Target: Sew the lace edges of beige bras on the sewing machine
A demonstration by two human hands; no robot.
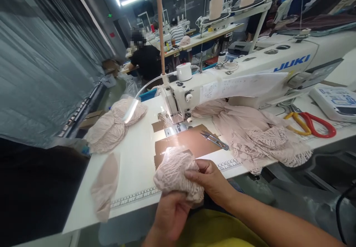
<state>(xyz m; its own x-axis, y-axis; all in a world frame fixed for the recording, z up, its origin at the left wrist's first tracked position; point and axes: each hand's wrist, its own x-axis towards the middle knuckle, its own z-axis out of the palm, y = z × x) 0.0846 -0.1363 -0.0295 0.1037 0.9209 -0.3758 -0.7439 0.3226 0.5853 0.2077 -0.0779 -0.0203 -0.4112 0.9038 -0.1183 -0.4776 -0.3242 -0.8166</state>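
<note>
A cupped piece of pale pink lace fabric point(175, 171) is held up in front of the sewing machine point(191, 87), over the table's front edge. My left hand point(172, 211) grips it from below, its fingertips partly hidden by the lace. On the right side, my right hand point(208, 176) pinches the fabric between thumb and fingers. Just beyond lies a brown sheet point(183, 141) around the needle area, with thread snips point(215, 140) resting on it.
Lace cups point(108, 128) are piled at the left, near a loose pink fabric piece point(105, 187) on the table edge. More pink lace fabric point(258, 139) lies right, beside red-and-yellow-handled scissors point(311, 124). A thin pole point(160, 28) rises behind the machine head. A person point(144, 61) sits farther back.
</note>
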